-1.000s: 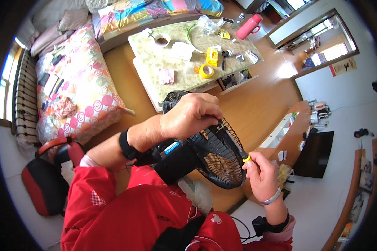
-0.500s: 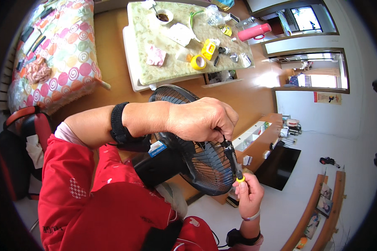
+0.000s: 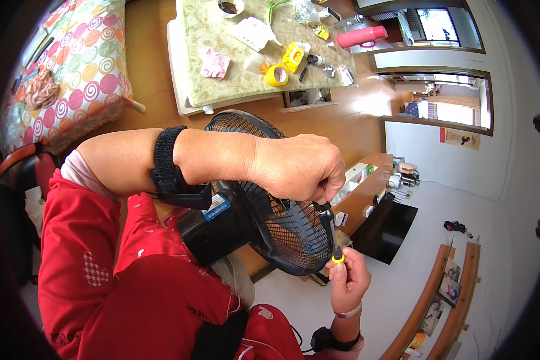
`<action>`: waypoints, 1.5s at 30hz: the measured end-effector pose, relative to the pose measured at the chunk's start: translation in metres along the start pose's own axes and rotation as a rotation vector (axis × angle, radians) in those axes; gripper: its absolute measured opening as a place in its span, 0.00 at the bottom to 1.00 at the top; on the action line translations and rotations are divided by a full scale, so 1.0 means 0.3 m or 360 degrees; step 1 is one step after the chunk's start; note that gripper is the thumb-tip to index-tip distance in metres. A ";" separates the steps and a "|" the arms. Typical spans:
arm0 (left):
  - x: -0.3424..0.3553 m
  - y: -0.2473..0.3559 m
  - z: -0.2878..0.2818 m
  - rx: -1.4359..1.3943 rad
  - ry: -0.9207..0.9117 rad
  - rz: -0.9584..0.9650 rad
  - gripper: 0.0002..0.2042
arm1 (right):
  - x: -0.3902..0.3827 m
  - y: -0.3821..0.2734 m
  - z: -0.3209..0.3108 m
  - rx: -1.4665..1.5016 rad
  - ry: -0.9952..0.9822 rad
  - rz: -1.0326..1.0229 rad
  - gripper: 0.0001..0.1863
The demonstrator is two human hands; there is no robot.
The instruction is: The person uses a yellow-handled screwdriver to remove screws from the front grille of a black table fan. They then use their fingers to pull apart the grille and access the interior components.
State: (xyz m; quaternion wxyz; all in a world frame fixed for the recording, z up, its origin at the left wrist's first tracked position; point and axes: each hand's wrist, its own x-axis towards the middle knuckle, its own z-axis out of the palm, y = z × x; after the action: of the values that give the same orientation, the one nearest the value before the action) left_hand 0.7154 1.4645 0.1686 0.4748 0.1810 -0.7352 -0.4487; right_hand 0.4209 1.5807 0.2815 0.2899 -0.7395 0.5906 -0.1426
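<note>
Gripping screwdriver (image 3: 338,254) in right hand (image 3: 349,280) beside fan (image 3: 291,235), pinched at fan's edge with left hand (image 3: 305,168); risked slipping from any skewed angle.

Fan (image 3: 276,234): black, round wire grille, blades visible through the wires. Pose: tilted, rear housing toward your lap, grille rim turned to your right. A blue-and-white label sits on the black housing. Your left forearm crosses over the grille and hides part of it; your left hand (image 3: 306,168) pinches at the rim's outer edge.

Screwdriver (image 3: 338,254): slim metal shaft, dark handle section, yellow collar. You hold it by the handle in your right hand (image 3: 350,277), shaft running along the rim toward your left fingertips. Tip contact: cannot be made out.
</note>
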 end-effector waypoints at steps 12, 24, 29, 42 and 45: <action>-0.029 0.021 0.029 0.0208 0.0226 0.0177 0.04 | -0.005 0.038 -0.012 -0.0173 0.0046 -0.0123 0.11; -0.103 0.083 0.174 0.0506 0.0858 0.0085 0.08 | -0.009 0.071 -0.003 -0.0285 0.0102 -0.0359 0.12; -0.111 0.089 0.206 0.0581 0.0947 0.0078 0.07 | -0.006 0.072 -0.002 -0.0356 0.0081 -0.0442 0.10; -0.106 0.091 0.251 0.0551 0.1105 0.0048 0.10 | 0.021 0.028 0.006 -0.0564 0.0225 -0.0644 0.21; -0.102 0.093 0.256 0.0542 0.1096 0.0039 0.09 | 0.006 0.019 0.018 -0.0583 0.0290 -0.0610 0.21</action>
State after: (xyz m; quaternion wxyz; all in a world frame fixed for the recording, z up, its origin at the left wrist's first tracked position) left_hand 0.6684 1.5380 0.1643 0.6625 0.3887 -0.5986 -0.2274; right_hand 0.4198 1.5797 0.2736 0.0648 -0.8619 0.4795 -0.1514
